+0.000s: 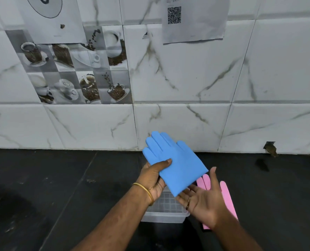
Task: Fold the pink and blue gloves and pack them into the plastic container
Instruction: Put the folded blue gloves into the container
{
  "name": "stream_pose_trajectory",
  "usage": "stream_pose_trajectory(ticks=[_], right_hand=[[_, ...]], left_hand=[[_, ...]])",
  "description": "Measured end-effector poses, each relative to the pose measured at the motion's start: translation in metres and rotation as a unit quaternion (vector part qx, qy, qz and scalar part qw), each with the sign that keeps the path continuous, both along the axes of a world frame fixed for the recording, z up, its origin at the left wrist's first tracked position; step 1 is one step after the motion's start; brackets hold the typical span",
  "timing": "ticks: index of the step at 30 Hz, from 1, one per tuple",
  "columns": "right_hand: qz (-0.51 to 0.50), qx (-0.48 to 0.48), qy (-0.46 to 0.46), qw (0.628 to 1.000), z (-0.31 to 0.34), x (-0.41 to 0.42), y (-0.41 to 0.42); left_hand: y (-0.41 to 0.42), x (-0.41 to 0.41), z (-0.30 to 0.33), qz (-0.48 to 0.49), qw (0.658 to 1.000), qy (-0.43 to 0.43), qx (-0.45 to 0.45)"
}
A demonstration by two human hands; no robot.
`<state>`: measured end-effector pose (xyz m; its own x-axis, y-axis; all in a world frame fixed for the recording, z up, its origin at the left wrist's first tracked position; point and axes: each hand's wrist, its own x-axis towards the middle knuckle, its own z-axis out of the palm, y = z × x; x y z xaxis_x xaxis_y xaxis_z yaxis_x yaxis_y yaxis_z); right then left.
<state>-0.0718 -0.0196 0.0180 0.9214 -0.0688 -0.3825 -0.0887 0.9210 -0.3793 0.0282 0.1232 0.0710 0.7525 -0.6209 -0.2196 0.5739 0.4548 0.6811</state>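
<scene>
A blue glove (176, 165) is held in the air above a black countertop (60, 187), just in front of the marble-tiled wall (187, 87). It is pinched along its left edge by the left hand (154, 180), whose thumb is laid across the top of the glove while the other fingers are curled beneath it; a gold bangle (145, 192) is worn on that wrist. The glove's finger tips are pointed toward 11 o'clock and its folded lower corner toward 5 o'clock. The right hand (205, 200) is held palm up at 4 o'clock from the glove, with its fingers straight and spread; its fingertips are tucked under the glove's lower corner, and nothing is gripped by it. A ring (187, 203) is seen on 1 of its fingers. A pink glove (226, 196) is laid flat on the countertop under the right hand, with its fingers pointed toward 12 o'clock; much of it is hidden by that hand. A clear plastic container (165, 214) is set on the countertop directly below both hands, at 6 o'clock from the blue glove and just beside the pink glove's left edge; a grid pattern is visible inside it. 2 paper sheets are stuck on the wall, 1 with a QR code (174, 15).
</scene>
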Motion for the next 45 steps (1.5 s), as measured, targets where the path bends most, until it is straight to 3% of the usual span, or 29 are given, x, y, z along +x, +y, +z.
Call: stream_pose_trajectory(ticks=[2, 6, 9, 12, 15, 19, 23, 25, 27, 32, 35, 39, 44, 45], right_hand=[[-0.005, -0.014, -0.004, 1.000, -0.005, -0.005, 0.010], [-0.073, -0.153, -0.028, 0.985, 0.014, 0.006, 0.012], [-0.067, -0.209, -0.064, 0.974, 0.027, 0.014, 0.006], [-0.032, -0.222, -0.074, 0.972, 0.045, 0.023, 0.007], [0.011, -0.227, -0.044, 0.973, 0.069, 0.036, 0.017], [0.067, -0.225, -0.023, 0.972, 0.089, 0.048, 0.026], [0.090, -0.261, 0.005, 0.961, 0.079, 0.047, 0.018], [0.081, -0.301, 0.004, 0.950, 0.069, 0.044, 0.014], [0.070, -0.337, 0.010, 0.939, 0.058, 0.042, 0.013], [0.072, -0.417, 0.079, 0.902, 0.027, 0.039, 0.013], [0.072, -0.550, 0.153, 0.818, 0.011, 0.041, 0.016], [0.037, -0.782, 0.197, 0.590, -0.008, 0.040, 0.028], [0.081, -0.893, 0.152, 0.417, -0.027, 0.034, 0.049], [0.086, -0.902, 0.139, 0.399, -0.029, 0.034, 0.051]], left_hand=[[-0.007, -0.006, -0.002, 0.032, 0.999, -0.002, 0.009], [-0.011, -0.021, -0.012, 0.061, 0.998, -0.023, 0.020], [-0.006, -0.028, -0.024, 0.097, 0.995, -0.013, -0.013], [-0.002, -0.039, -0.046, 0.142, 0.982, 0.111, -0.063], [-0.011, -0.052, -0.065, 0.089, 0.969, 0.211, -0.090], [-0.014, -0.047, -0.049, -0.037, 0.974, 0.164, -0.152], [0.012, -0.006, -0.045, -0.023, 0.986, 0.086, -0.142], [0.029, 0.007, -0.052, 0.015, 0.987, 0.130, -0.095], [0.043, 0.014, -0.062, 0.042, 0.977, 0.167, -0.125], [0.064, 0.016, -0.080, -0.069, 0.979, 0.128, -0.142], [0.061, 0.013, -0.087, -0.098, 0.974, 0.150, -0.138], [0.053, 0.009, -0.093, -0.104, 0.973, 0.179, -0.103], [0.048, 0.006, -0.092, -0.088, 0.973, 0.201, -0.073], [0.047, 0.005, -0.092, -0.086, 0.973, 0.205, -0.069]])
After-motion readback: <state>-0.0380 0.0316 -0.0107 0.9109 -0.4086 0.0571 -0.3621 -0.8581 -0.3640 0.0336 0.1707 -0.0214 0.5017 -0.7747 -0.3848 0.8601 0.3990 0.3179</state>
